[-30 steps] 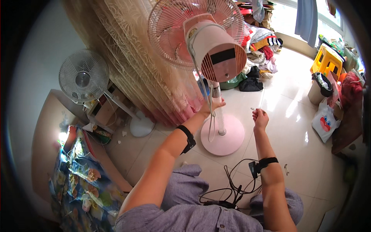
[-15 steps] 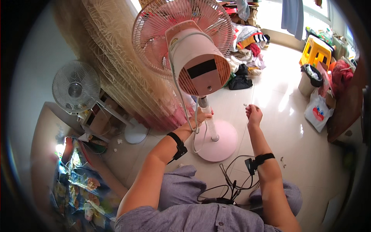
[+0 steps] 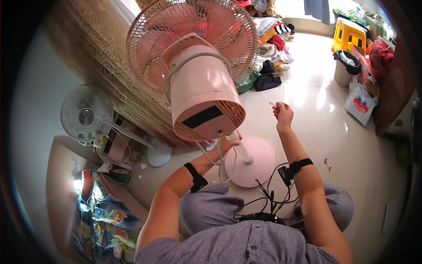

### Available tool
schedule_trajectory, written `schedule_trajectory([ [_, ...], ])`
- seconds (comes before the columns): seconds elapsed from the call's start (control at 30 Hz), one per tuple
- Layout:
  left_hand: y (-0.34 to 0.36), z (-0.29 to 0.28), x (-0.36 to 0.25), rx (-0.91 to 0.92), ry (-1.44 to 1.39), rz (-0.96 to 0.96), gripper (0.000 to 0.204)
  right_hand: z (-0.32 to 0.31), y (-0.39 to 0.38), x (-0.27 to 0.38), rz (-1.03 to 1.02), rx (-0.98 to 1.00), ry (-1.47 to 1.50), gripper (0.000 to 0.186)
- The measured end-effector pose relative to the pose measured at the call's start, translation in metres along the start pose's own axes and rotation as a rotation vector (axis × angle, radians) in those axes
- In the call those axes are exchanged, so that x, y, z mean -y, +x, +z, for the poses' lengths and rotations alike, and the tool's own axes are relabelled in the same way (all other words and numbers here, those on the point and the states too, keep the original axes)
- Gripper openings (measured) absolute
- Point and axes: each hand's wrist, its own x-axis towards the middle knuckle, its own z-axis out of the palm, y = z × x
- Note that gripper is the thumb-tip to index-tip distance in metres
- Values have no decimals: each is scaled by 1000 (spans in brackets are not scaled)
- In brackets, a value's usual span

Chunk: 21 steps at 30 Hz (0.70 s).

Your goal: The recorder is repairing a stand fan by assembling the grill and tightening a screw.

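A pink pedestal fan (image 3: 198, 79) stands in front of me, its caged blades facing away and its rear housing toward me. A pale cord (image 3: 200, 55) is looped around the housing and hangs down beside the pole. My left hand (image 3: 229, 143) is closed around the fan's white pole (image 3: 241, 151), just under the head, with part of the hand hidden. Off to the right, clear of the fan, my right hand (image 3: 283, 115) pinches a small pale object (image 3: 272, 103), too small to name. Below the pole lies the round pink base (image 3: 260, 169).
A white fan (image 3: 85, 115) leans at left beside a patterned curtain (image 3: 94, 57). Black cables (image 3: 272, 202) lie by my legs. Clothes (image 3: 274, 44) are heaped at the back. A yellow stool (image 3: 349, 36), a bin (image 3: 345, 72) and a white bag (image 3: 361, 103) stand at right.
The pink fan's head has moved left and appears larger, its housing tipped differently. My right hand sits slightly higher in the view. The left hand keeps its hold on the pole.
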Motion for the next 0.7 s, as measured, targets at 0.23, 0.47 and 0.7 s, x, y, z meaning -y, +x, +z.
schedule_trajectory([
  [0.23,15,-59,-49,426,1093,-97,60,-1,-3,8,-86,-79,54,12],
  [0.47,-28,-251,-105,-702,604,224,29,77,-93,114,-574,50,176,13],
  [0.7,0,-241,-136,-890,34,277,31,149,-250,172,-1175,501,-166,12],
])
